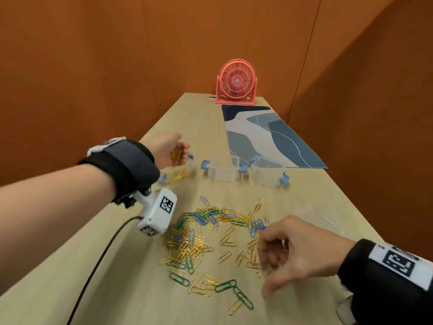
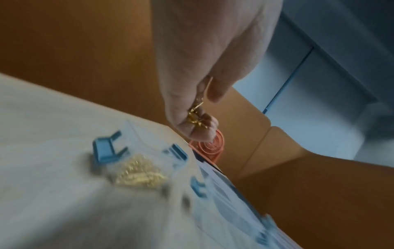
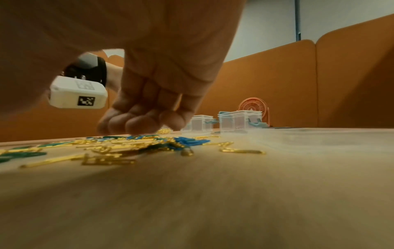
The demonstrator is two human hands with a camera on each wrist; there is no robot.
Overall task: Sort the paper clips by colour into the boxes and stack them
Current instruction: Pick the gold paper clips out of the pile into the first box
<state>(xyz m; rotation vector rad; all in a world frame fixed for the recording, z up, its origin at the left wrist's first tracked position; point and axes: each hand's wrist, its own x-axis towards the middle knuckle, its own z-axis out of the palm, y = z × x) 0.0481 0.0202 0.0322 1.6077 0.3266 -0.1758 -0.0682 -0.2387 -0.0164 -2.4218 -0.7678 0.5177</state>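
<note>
1. Near the table's [image 1: 304, 202] front edge, the right hand [image 1: 297, 252] hovers over the loose pile of paper clips [image 1: 210, 240], fingers curled down and slightly apart; nothing visibly held.
2. Most gold, green and blue clips lie unsorted.
3. Farther back, the left hand [image 1: 168, 148] pinches gold clips [image 2: 195, 116] above the left box [image 1: 178, 175], which already holds gold ones.
4. Two other boxes [image 1: 222, 173] look empty; nothing is stacked.

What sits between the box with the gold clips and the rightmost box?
One clear box with nothing visible in it, seen in the head view, between the gold-clip box and the rightmost box.
</note>
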